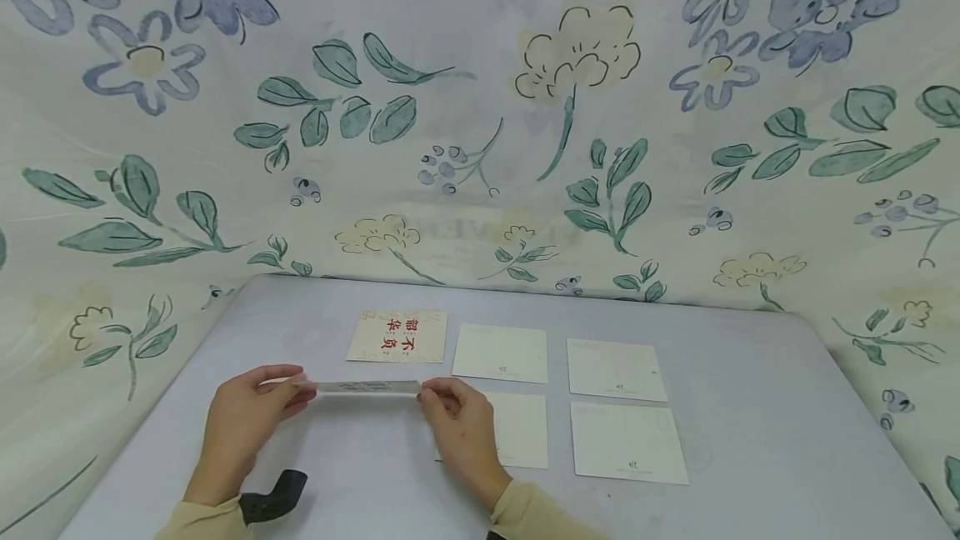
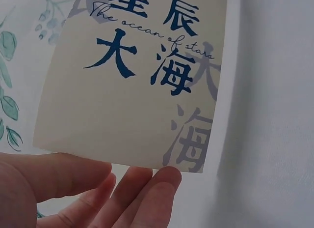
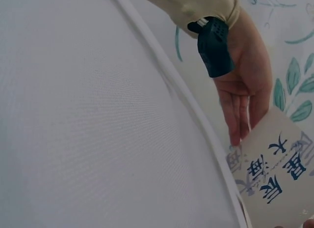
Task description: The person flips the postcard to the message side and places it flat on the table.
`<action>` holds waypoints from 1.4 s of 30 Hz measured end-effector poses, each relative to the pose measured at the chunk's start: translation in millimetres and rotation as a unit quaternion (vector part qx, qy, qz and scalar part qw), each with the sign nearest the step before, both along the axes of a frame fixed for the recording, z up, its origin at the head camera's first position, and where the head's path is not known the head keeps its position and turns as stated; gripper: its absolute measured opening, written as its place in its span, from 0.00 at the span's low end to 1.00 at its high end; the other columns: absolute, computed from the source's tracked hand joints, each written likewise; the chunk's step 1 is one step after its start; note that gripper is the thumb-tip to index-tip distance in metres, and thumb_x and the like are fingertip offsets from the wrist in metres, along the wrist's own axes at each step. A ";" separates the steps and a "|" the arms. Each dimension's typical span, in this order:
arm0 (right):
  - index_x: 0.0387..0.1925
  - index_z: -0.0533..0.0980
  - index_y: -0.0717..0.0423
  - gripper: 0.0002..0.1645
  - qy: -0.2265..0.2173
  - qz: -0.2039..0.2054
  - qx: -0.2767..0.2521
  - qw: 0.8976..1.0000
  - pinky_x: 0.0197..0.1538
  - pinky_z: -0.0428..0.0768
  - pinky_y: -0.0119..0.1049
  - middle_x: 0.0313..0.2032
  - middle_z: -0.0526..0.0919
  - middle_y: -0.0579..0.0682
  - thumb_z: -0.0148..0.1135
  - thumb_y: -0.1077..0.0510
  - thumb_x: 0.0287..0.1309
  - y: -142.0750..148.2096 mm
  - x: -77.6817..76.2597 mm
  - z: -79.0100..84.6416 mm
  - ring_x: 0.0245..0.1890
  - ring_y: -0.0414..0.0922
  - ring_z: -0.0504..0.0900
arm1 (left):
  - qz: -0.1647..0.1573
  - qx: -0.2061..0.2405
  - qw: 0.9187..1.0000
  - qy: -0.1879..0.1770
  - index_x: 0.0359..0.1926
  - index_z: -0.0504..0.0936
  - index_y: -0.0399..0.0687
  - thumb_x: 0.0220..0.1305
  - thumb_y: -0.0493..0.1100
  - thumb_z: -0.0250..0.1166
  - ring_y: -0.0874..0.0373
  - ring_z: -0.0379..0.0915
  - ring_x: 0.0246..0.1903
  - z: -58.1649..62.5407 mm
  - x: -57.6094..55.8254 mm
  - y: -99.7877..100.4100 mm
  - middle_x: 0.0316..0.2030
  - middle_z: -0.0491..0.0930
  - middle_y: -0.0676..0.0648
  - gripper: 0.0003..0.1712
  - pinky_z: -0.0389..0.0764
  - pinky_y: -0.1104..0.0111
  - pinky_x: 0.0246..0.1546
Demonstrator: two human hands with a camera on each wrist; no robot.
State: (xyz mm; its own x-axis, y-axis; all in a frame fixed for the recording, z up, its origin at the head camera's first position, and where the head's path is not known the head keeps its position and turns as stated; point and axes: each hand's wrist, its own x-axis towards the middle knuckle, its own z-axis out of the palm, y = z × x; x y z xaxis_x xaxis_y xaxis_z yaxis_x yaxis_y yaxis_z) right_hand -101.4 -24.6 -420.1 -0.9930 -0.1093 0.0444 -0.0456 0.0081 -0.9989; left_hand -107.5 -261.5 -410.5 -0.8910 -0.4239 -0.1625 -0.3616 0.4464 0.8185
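A cream card (image 1: 367, 387) is held up above the table, seen nearly edge-on in the head view. Its face in the left wrist view bears dark blue characters and the script "The ocean of stars". My left hand (image 1: 247, 423) pinches one short edge between thumb and fingers. At the opposite end, my right hand (image 1: 461, 427) grips the card with thumb and forefinger. In the right wrist view, only bits of the right fingertips (image 3: 309, 223) show at the bottom corner. Beneath the right hand lies a pale card (image 1: 521, 432), partly hidden by it.
A card with red characters (image 1: 397, 337) lies at the back of the white table (image 1: 750, 407). To its right are several pale cards, among them a back one (image 1: 500, 352) and a front-right one (image 1: 628, 442). A flowered cloth (image 1: 480, 190) hangs behind the table.
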 end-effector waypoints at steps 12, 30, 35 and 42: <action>0.38 0.77 0.70 0.09 0.000 -0.012 -0.009 1.000 0.40 0.79 0.27 0.34 0.83 0.60 0.57 0.65 0.59 -0.3 -1.1 -1.0 0.40 0.55 0.83 | -0.056 0.036 0.997 -0.027 0.55 0.71 0.28 0.64 0.45 0.59 0.55 0.82 0.36 -0.2 0.1 -10.6 0.41 0.81 0.36 0.26 0.81 0.69 0.35; 0.37 0.79 0.64 0.09 -0.004 -0.027 -0.014 1.000 0.39 0.79 0.27 0.32 0.85 0.54 0.60 0.61 0.58 -4.4 -13.8 -31.4 0.36 0.50 0.84 | -0.062 0.043 0.996 -0.052 0.54 0.73 0.28 0.56 0.50 0.66 0.58 0.80 0.35 2.0 0.1 -14.6 0.54 0.72 0.30 0.33 0.81 0.67 0.35; 0.37 0.80 0.66 0.10 0.004 -0.027 -0.015 1.000 0.38 0.79 0.27 0.32 0.85 0.53 0.61 0.61 0.57 -3.6 -11.9 -27.6 0.35 0.51 0.85 | -0.065 0.023 0.996 -0.058 0.54 0.74 0.29 0.55 0.54 0.67 0.59 0.78 0.37 2.5 0.4 -16.7 0.51 0.75 0.32 0.35 0.81 0.67 0.35; 0.37 0.80 0.69 0.10 0.012 -0.019 -0.019 1.000 0.37 0.79 0.26 0.32 0.84 0.57 0.61 0.65 0.55 1.1 -1.6 -3.6 0.34 0.51 0.85 | -0.062 -0.003 0.996 -0.061 0.53 0.75 0.32 0.54 0.55 0.67 0.59 0.78 0.37 1.9 1.6 -17.0 0.48 0.78 0.35 0.35 0.81 0.67 0.33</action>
